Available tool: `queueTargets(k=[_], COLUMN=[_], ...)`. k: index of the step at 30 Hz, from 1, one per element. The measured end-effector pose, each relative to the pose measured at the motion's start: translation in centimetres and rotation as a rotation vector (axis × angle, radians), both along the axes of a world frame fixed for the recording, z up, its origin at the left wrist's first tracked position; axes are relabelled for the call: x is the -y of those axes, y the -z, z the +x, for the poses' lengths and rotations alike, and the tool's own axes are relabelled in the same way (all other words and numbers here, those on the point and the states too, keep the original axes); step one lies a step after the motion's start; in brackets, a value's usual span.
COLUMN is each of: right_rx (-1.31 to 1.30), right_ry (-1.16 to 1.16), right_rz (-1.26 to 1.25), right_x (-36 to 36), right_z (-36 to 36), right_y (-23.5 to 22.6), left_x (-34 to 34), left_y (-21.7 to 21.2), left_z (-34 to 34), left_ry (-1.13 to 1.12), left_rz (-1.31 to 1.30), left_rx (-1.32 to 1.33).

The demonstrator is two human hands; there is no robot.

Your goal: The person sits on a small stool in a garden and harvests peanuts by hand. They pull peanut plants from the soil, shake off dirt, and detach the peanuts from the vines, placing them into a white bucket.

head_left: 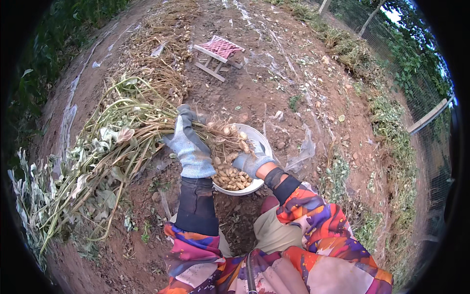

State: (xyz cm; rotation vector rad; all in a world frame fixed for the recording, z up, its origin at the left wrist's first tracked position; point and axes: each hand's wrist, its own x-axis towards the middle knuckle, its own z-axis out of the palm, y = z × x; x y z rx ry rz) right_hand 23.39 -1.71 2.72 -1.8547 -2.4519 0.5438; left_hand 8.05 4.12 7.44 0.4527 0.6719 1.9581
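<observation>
My left hand [188,142], in a grey-blue work glove, is wrapped round the stems of a bunch of peanut plants [132,122]. Their leafy, wilted tops spread to the left, and the roots with peanuts [227,134] hang over a white basin [264,139]. My right hand [252,163], gloved too, is closed on peanuts at the lower edge of those roots; its fingertips are partly hidden. Loose peanuts [232,179] lie in the near part of the basin, just below both hands.
Ahead stands a low folding stool [220,48] with a red woven seat. A row of pulled peanut plants [156,59] runs away at the left. Torn plastic film [304,149] lies on the soil. Dried plants [387,117] line the wire fence [426,93] at right.
</observation>
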Motion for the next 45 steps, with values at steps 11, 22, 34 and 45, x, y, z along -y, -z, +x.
queueTargets(k=[11,22,34,45], right_rx=[-0.465,-1.370,0.142,-1.390], right_ry=[0.019,0.112,0.025,0.145], right_rz=[0.050,-0.318,0.005,-0.629], right_x=[0.1,0.9,0.9,1.4], right_z=[0.8,-1.4,0.1,-0.9], right_y=[-1.2,-5.1,-3.7,-5.7], left_x=[1.5,2.1,2.2,1.9], left_y=[-3.4,-3.1,-2.1,-1.8], left_z=[-2.4,-1.5,-2.1,-2.5], left_ry=[-0.020,0.061,0.046,0.032], left_rz=[-0.021,-0.034,-0.107,-0.075], left_rx=[0.059,0.175,-0.064,0.066])
